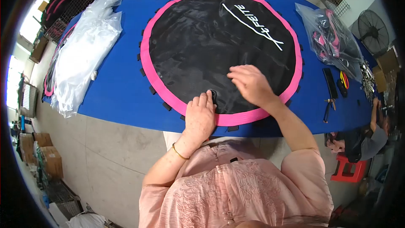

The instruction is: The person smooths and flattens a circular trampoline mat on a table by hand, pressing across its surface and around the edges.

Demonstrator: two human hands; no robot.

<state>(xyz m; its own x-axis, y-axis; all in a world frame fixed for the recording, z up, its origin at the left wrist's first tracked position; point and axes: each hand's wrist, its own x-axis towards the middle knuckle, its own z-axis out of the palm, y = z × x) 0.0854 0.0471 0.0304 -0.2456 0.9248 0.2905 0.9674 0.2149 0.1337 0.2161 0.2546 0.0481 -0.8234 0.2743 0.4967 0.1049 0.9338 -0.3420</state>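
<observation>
My left hand point(200, 116) rests on the mat point(179, 38), its grip indeterminable; my right hand point(252, 85), fingers released, lies over it. White lettering point(252, 18) legibly includes "FEITE".

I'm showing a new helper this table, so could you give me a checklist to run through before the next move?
1. Mat spread out: ok; the black mat lies open on the blue table.
2. Left hand placed: ok; the left hand is at the pink border nearest the person.
3. Right hand free: ok; the right hand is over the mat, apparently holding nothing.
4. Small black loop fastened: cannot tell; it is by the left fingertips and partly hidden.
5. Plastic bags off the mat: ok; the left bag and right bag lie apart from it.
</observation>
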